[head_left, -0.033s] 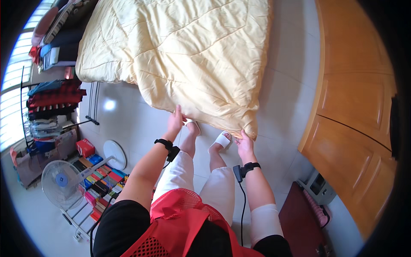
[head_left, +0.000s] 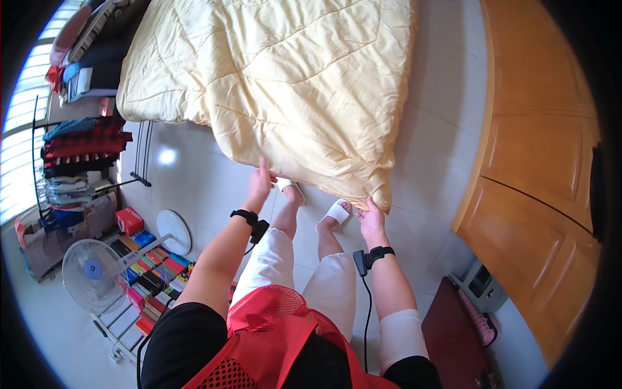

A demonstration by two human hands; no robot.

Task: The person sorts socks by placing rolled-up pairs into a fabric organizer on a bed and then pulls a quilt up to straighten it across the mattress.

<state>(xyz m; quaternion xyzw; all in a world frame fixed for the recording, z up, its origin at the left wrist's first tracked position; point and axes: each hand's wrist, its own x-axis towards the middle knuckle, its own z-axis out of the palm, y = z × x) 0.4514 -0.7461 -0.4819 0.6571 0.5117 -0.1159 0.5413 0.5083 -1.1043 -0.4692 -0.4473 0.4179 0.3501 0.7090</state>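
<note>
Head: quilt (head_left: 304, 91) ahead of hands (head_left: 372, 222).

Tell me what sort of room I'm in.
Probably a bedroom: a large pale yellow quilt spreads out in front of you, a row of clothes is on your left, and orange-brown wooden cabinet doors are on your right.

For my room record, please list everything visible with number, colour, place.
quilt: 1, pale yellow, top centre
cabinet: 1, orange, right
floor: 1, pale, throughout
window: 1, bright, left
rack: 1, black, left
clothes: several, mixed, on rack
box: 1, red, left
fan: 1, white, lower left
book-like items: many, mixed, beside fan
case: 1, dark red, right
device: 1, grey, right
slippers: 2, white, centre
wristbands: 2, black, lower centre
vest: 1, red, bottom centre
left hand: 1, bare, at quilt edge
right hand: 1, bare, holding quilt corner
</note>
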